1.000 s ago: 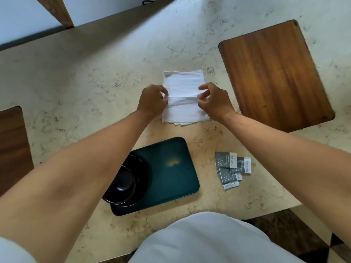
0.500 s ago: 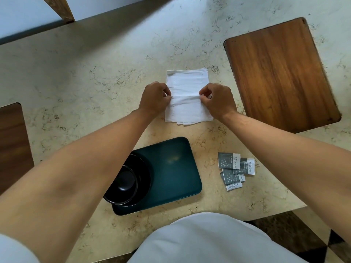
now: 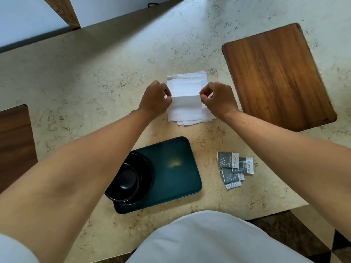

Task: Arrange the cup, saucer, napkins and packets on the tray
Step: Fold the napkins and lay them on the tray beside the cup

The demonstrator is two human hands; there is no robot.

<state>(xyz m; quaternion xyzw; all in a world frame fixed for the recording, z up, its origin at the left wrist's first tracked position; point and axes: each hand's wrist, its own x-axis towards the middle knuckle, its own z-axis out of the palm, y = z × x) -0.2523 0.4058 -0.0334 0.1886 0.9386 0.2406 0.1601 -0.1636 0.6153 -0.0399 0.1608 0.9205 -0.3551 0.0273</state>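
Both hands pinch the napkin stack on the tabletop

The left hand (image 3: 154,100) and right hand (image 3: 218,99) grip opposite edges of the white napkins (image 3: 187,99); nearer, cup (image 3: 126,180) on saucer (image 3: 146,173) fills the green tray's (image 3: 176,171) left end, packets (image 3: 233,168) right, wooden board (image 3: 275,76) far right

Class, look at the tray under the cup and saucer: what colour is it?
The tray is dark teal green with a glossy surface, seen clearly in the head view, the only one.
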